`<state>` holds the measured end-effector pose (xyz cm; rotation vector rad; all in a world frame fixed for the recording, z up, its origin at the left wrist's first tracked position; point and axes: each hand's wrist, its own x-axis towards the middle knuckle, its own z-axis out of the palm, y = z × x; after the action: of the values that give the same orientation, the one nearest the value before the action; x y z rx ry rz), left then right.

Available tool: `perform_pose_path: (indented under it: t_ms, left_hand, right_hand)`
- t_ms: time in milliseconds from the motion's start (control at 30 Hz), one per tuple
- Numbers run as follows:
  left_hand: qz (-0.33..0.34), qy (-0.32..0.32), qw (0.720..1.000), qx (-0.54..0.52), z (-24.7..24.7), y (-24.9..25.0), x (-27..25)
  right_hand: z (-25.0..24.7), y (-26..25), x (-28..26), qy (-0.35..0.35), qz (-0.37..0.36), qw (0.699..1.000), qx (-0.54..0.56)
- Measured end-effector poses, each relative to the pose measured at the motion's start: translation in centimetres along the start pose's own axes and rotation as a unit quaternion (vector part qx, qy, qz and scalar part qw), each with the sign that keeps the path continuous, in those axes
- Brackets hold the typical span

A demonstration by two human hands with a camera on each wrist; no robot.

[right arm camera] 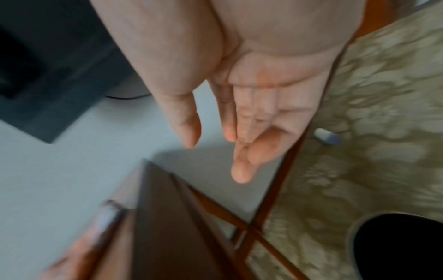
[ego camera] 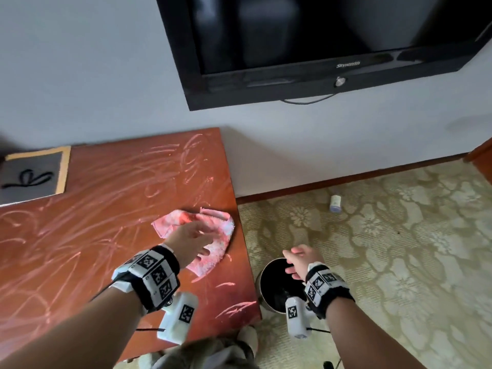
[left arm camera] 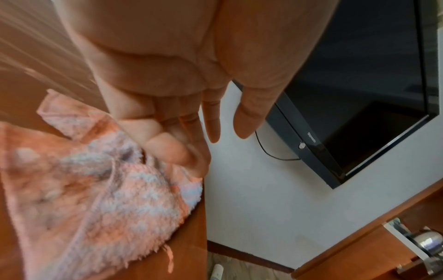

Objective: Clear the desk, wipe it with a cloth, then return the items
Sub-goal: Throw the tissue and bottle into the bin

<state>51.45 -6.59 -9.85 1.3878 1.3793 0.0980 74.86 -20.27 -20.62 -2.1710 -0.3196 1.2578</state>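
A crumpled pink cloth lies near the right edge of the red-brown desk, whose top is covered in pale wipe streaks. My left hand is spread over the cloth with the fingers extended. In the left wrist view the fingertips reach the fluffy cloth; whether they press on it is unclear. My right hand hangs off the desk's right side with loose fingers and holds nothing. In the right wrist view that empty palm faces the camera.
A grey pad with a black cord lies at the desk's far left. A round black bin stands on the patterned carpet below my right hand. A small white bottle lies by the skirting. A black TV hangs on the wall.
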Motion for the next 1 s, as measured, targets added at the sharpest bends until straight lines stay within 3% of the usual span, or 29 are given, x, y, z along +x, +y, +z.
perform_pose_path:
  t_ms: [133,267,400,500,733,1000]
  left_hand:
    - [-0.007,0.020,0.999,-0.041,-3.8,-1.6,-1.0]
    - [0.000,0.037,0.996,-0.080,-8.4,-3.8,-1.9]
    - [0.016,0.043,0.993,-0.112,-13.5,-6.7,-3.1]
    - [0.027,0.042,0.989,-0.136,-17.0,-9.1,-4.1]
    - [0.047,0.030,0.984,-0.168,-23.0,-13.9,-5.6]
    - [0.052,0.014,0.982,-0.182,-24.6,-15.7,-6.1]
  right_hand:
    - [3.5,-6.9,-3.1,-0.012,-0.115,0.993,-0.012]
    - [8.0,-11.4,-7.0,-0.017,-0.171,0.983,-0.063]
    - [13.0,-13.2,-10.2,-0.010,-0.224,0.961,-0.159]
    - [17.0,-13.5,-11.9,-0.019,-0.264,0.951,-0.163]
    - [24.0,-13.5,-17.0,-0.006,-0.239,0.951,-0.196]
    - [25.5,-13.8,-20.2,0.004,-0.227,0.947,-0.228]
